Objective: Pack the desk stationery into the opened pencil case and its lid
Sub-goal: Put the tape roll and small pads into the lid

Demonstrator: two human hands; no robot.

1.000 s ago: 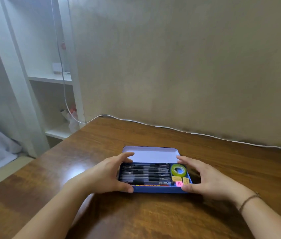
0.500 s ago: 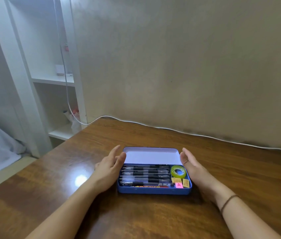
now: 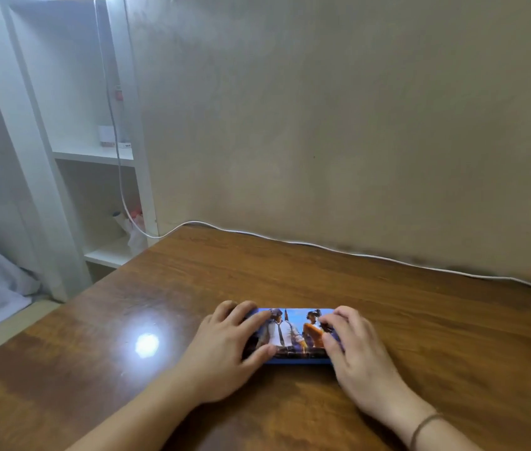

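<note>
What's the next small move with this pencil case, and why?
Probably press down once along the lid's front edge, then lift off. The pencil case lies lid-down on the desk, with the left hand and right hand flat on its ends.

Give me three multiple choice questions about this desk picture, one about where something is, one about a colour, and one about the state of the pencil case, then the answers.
1. Where does the white cable run?
A. Along the back edge of the desk by the wall
B. Across the pencil case
C. Over the person's wrist

2. What colour is the pencil case's visible front side edge?
A. Red
B. Blue
C. Green

3. What state is the pencil case in?
A. Lid standing open
B. Lid taken off and laid beside it
C. Lid down, with both hands on it

Answers:
1. A, the cable follows the line where the desk meets the wall.
2. B, a blue strip shows below the printed lid.
3. C, the left hand and right hand rest on the ends of the closed lid.
</note>
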